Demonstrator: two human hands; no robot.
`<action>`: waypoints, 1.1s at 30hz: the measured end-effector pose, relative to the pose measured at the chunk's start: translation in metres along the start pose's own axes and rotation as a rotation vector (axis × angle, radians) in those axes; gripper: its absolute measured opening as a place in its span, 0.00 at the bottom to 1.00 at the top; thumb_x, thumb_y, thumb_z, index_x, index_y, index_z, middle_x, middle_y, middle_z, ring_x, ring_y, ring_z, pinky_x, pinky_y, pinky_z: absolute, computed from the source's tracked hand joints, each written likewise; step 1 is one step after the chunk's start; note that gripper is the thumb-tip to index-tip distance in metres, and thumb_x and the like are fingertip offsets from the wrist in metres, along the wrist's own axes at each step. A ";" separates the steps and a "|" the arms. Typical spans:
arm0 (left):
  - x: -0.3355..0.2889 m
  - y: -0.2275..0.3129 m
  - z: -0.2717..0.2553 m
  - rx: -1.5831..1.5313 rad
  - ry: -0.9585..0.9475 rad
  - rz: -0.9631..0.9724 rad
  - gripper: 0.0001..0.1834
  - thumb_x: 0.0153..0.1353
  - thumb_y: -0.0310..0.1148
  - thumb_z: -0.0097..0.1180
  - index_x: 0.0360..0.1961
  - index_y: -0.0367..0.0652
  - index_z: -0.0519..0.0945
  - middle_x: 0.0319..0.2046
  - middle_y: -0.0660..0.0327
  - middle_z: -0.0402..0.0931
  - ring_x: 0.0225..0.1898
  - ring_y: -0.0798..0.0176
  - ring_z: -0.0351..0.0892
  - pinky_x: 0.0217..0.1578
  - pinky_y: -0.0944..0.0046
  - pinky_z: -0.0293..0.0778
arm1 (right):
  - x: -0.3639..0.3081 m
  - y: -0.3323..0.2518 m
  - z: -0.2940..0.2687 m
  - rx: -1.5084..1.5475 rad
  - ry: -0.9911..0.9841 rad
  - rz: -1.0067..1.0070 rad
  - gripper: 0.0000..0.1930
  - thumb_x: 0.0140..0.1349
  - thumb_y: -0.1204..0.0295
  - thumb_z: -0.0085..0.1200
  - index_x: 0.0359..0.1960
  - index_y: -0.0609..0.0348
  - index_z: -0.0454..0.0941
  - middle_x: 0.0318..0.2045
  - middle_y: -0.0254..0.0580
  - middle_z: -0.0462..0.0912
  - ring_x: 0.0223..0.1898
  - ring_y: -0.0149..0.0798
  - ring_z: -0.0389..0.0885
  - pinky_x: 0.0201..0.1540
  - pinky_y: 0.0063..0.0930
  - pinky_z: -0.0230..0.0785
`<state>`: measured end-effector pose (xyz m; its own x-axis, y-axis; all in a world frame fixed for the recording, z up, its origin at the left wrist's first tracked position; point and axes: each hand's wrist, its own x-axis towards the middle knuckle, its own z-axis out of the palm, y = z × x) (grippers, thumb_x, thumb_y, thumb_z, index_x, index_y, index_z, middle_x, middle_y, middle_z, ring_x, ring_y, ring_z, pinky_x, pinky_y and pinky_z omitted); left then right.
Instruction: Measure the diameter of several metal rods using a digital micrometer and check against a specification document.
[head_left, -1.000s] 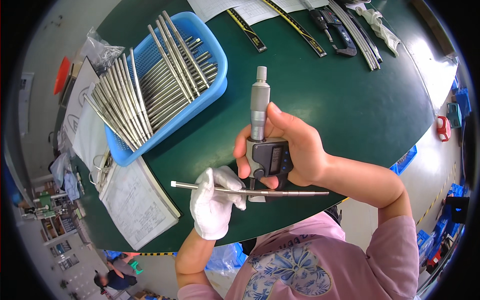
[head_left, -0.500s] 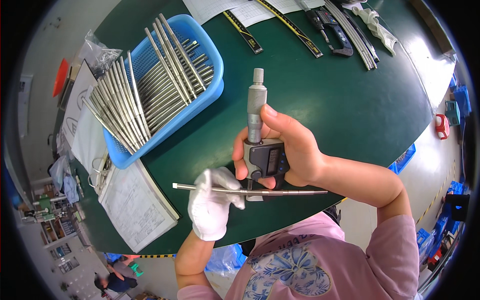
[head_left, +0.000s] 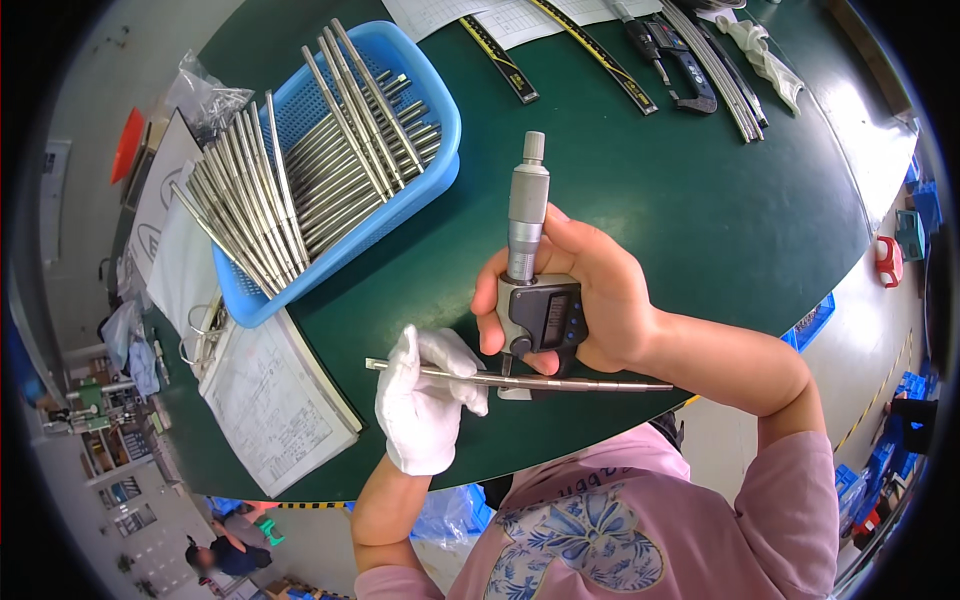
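Observation:
My right hand (head_left: 598, 295), bare, grips a digital micrometer (head_left: 532, 270) upright, its thimble pointing away from me. My left hand (head_left: 425, 400), in a white glove, holds a long thin metal rod (head_left: 580, 383) level across the micrometer's jaws, just below its display. Both hands are over the near edge of the dark green table (head_left: 700, 220). The rod's left end sticks out past my gloved fingers.
A blue plastic basket (head_left: 440, 170) full of several similar metal rods stands at the left back. An open binder with printed sheets (head_left: 265, 400) lies at the near left. Calipers, steel rulers (head_left: 500, 60), papers and a white glove (head_left: 765, 55) lie at the far edge.
Hardly anything moved: both hands stay on the micrometer and rod, shifted slightly in view.

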<state>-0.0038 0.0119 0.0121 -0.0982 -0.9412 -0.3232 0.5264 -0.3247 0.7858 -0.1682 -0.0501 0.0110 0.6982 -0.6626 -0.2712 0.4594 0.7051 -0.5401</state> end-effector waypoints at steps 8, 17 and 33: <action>-0.001 -0.001 0.000 0.014 -0.036 -0.020 0.26 0.61 0.43 0.27 0.19 0.34 0.68 0.14 0.55 0.63 0.13 0.62 0.64 0.17 0.67 0.66 | -0.002 0.000 0.000 -0.127 -0.003 -0.021 0.35 0.53 0.41 0.26 0.29 0.65 0.70 0.21 0.50 0.75 0.11 0.31 0.66 0.13 0.17 0.59; -0.002 -0.001 0.001 0.001 -0.037 -0.035 0.25 0.61 0.42 0.27 0.19 0.34 0.68 0.16 0.55 0.64 0.14 0.62 0.64 0.18 0.66 0.66 | -0.001 -0.002 -0.001 -0.158 -0.029 -0.016 0.35 0.53 0.40 0.25 0.29 0.64 0.70 0.21 0.48 0.74 0.11 0.30 0.65 0.13 0.17 0.59; -0.003 -0.004 0.002 -0.044 -0.050 -0.078 0.25 0.61 0.43 0.28 0.20 0.34 0.69 0.18 0.55 0.65 0.15 0.61 0.66 0.20 0.64 0.69 | -0.001 0.001 0.001 -0.112 0.016 -0.024 0.35 0.52 0.40 0.26 0.28 0.64 0.71 0.20 0.48 0.75 0.12 0.30 0.65 0.13 0.18 0.58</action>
<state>-0.0069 0.0159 0.0107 -0.1819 -0.9172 -0.3544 0.5524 -0.3935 0.7349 -0.1683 -0.0482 0.0113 0.6784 -0.6837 -0.2689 0.4115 0.6568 -0.6319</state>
